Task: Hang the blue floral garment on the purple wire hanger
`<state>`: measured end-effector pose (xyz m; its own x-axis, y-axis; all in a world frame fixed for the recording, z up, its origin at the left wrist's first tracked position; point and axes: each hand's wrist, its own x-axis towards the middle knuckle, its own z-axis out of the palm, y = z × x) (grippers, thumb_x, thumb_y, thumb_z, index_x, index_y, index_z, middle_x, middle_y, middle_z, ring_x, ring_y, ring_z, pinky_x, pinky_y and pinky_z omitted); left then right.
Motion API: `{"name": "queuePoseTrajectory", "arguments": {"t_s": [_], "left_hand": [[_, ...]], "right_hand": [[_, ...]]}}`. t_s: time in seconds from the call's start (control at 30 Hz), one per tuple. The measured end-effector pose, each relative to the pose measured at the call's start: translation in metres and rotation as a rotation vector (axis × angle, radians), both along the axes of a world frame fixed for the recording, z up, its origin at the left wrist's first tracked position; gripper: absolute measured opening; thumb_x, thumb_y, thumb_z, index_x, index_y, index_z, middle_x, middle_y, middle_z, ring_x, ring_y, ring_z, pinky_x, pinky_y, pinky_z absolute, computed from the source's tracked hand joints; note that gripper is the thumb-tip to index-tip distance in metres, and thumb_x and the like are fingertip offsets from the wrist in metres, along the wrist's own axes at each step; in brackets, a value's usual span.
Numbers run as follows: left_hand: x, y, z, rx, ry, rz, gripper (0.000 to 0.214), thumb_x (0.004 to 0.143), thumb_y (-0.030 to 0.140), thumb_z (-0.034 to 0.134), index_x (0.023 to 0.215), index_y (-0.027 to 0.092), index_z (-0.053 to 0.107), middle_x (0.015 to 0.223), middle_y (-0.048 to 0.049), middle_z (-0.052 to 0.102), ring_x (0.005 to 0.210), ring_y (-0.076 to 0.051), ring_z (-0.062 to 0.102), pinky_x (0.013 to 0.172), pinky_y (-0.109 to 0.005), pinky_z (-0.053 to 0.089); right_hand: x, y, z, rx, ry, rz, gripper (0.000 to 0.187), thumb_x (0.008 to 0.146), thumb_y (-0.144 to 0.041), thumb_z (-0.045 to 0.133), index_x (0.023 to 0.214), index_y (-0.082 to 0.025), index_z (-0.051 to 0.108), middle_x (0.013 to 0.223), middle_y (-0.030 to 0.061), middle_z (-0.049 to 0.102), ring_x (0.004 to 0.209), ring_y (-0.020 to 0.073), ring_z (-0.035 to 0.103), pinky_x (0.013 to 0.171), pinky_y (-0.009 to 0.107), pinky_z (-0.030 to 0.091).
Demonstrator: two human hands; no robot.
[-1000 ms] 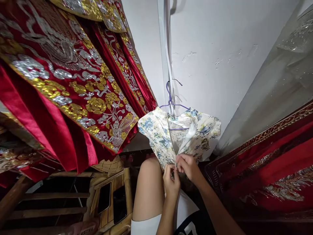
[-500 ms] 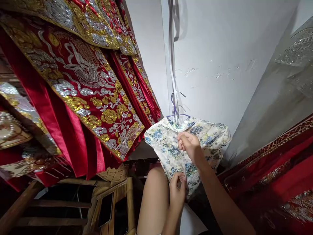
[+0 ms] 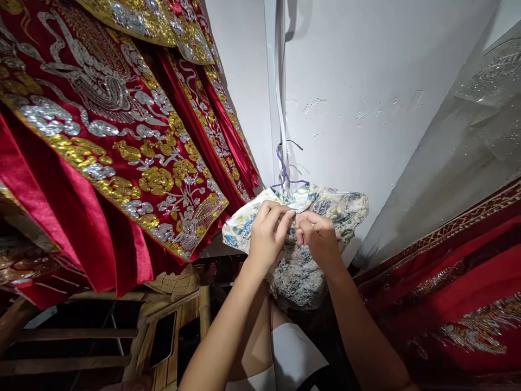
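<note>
A white shirt point(image 3: 301, 277) with a blue and yellow floral print hangs on a purple hanger point(image 3: 284, 168) hooked near the wall. Just below its collar, my left hand point(image 3: 269, 228) pinches the front edge of the cloth between thumb and fingers. Close beside it on the right, my right hand point(image 3: 319, 233) is closed with its fingertips pinching the opposite front edge at the neckline. The fingertips of both hands nearly meet. Whatever small fastening may lie between them is hidden.
Red garments with gold and silver embroidery point(image 3: 157, 179) hang at the left. A bamboo chair point(image 3: 203, 309) stands below, with a phone point(image 3: 163, 339) on it. Sheer sequined fabric point(image 3: 456, 146) and a red embroidered cloth point(image 3: 468, 277) are at the right, by the white wall point(image 3: 345, 65).
My left hand has risen from the lower front of the shirt to the collar, beside my right hand. The right hand stays pinched near the neckline. The view has shifted slightly.
</note>
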<state>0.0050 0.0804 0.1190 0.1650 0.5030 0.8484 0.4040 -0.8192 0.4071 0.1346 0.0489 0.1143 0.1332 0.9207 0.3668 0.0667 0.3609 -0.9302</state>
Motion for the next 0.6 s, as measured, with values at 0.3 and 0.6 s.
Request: {"name": "queuePoseTrajectory", "arguments": {"t_s": [0.3, 0.6], "left_hand": [[-0.086, 0.027, -0.004, -0.211, -1.044, 0.150, 0.019, 0.097, 0.033, 0.063, 0.088, 0.017, 0.064, 0.080, 0.0011, 0.063, 0.078, -0.012, 0.062, 0.077, -0.021, 0.053], [-0.091, -0.009, -0.138, -1.036, -1.655, -0.221, 0.040, 0.094, 0.010, 0.040, 0.121, 0.017, 0.069, 0.087, -0.0077, 0.079, 0.085, -0.018, 0.076, 0.079, -0.027, 0.061]], "right_hand": [[-0.002, -0.019, -0.071, -0.159, -0.142, -0.007, 0.039, 0.091, -0.036, 0.054, 0.055, -0.022, 0.051, 0.046, -0.0017, 0.051, 0.045, 0.0124, 0.044, 0.051, 0.028, 0.035], [-0.032, -0.046, -0.120, -0.455, 0.186, 0.143, 0.030, 0.076, -0.043, 0.055, 0.054, -0.024, 0.046, 0.040, -0.0048, 0.043, 0.038, 0.0099, 0.036, 0.045, 0.026, 0.027]]}}
